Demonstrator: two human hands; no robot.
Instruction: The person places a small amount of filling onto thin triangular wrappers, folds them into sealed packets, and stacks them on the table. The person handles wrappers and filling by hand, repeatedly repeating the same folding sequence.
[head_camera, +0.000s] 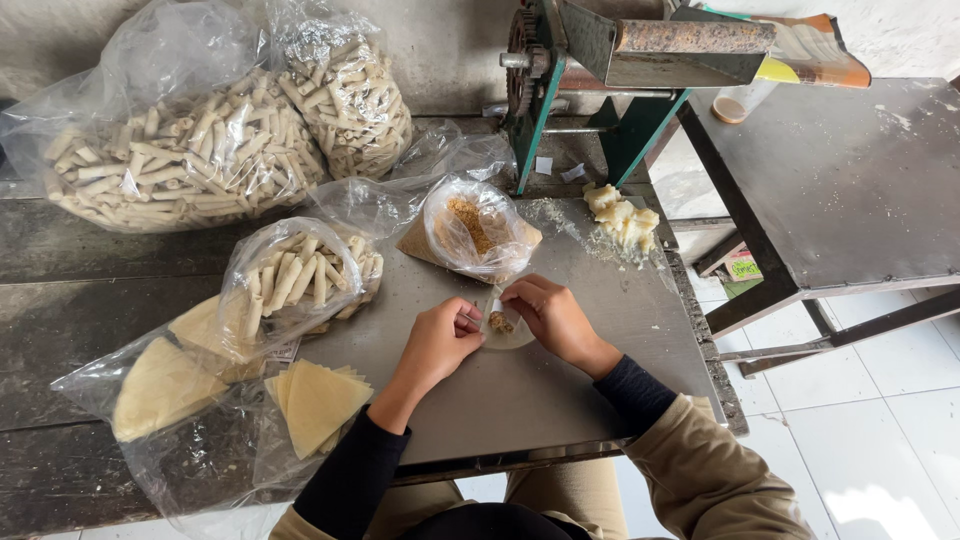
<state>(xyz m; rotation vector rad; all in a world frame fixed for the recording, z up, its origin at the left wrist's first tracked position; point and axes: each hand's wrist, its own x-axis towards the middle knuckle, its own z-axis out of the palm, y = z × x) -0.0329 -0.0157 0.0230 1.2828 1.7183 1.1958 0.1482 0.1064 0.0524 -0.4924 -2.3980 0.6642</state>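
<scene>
**Head view: two hands folding a filled pastry wrapper on a metal worktop**

Head camera looks straight down on a grey metal worktop (560, 380) where both hands meet over a thin, pale wrapper (507, 335) lying flat near the middle. A small brown heap of filling (500, 323) sits on the wrapper between the two hands.

The left hand (437, 343) has its fingers curled together, the fingertips pinching the wrapper's left edge. The right hand (548, 312) reaches in from the other side, thumb and forefinger closed on the wrapper's upper edge just above the filling; it looks as if that edge is lifted, though the fingers hide the fold itself. Both forearms wear dark sleeves under tan cuffs.

Just beyond the hands stands an open clear bag of brown crumbly filling (472, 228) on a scrap of brown paper. To the right of it lies a lump of pale yellow dough (622, 215), close to the foot of a green, rusted hand-crank machine (600, 60).

Left of the hands, a stack of triangular wrappers (318, 400) rests at the worktop's edge, with more triangles in a plastic bag (160, 385) beside it. A smaller bag of finished rolls (300, 275) sits above them, and two large bags of rolls (185, 150) fill the far left.
</scene>
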